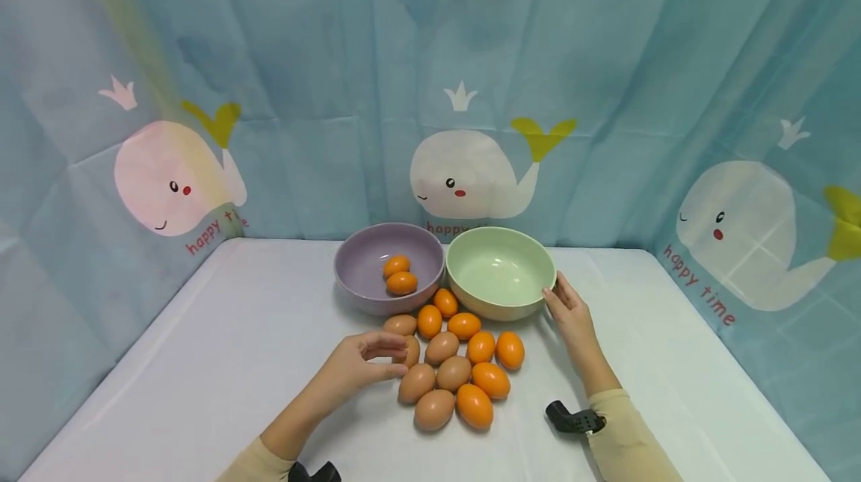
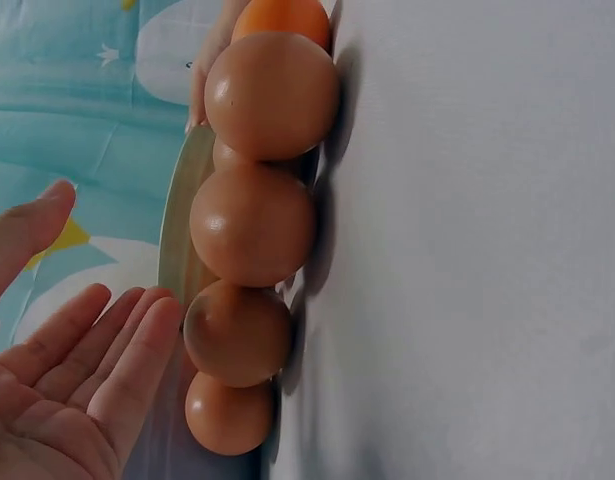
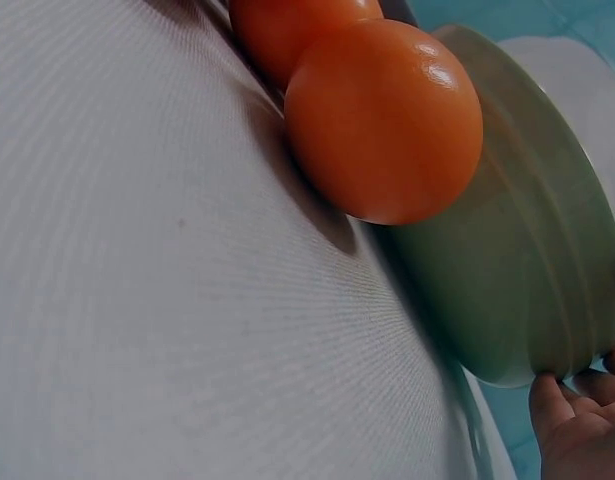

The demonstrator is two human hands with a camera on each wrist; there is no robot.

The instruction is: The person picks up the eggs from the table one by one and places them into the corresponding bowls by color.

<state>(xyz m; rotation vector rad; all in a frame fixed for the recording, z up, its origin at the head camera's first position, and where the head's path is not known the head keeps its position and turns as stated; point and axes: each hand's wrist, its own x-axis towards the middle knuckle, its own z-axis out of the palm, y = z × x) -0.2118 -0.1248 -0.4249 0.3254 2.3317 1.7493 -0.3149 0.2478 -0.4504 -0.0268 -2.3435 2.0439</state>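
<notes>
My left hand (image 1: 359, 366) hovers by the left side of a group of brown eggs, its fingers extended and thumb apart, holding nothing. In the head view its fingertips overlap a brown egg (image 1: 411, 353); in the left wrist view the palm shows bare beside a row of brown eggs (image 2: 252, 225). My right hand (image 1: 572, 317) touches the outer right side of a light green bowl (image 1: 498, 309) with thumb and fingertips. The inside of that bowl holds nothing. Several orange eggs (image 1: 492, 380) lie among and right of the brown ones.
A purple bowl (image 1: 350, 291) stands left of the green one, with two orange eggs (image 1: 401, 283) inside. Behind the white table (image 1: 235, 362) hangs a blue curtain (image 1: 303, 168) printed with whales. A black wrist strap (image 1: 575, 419) sits on the right sleeve.
</notes>
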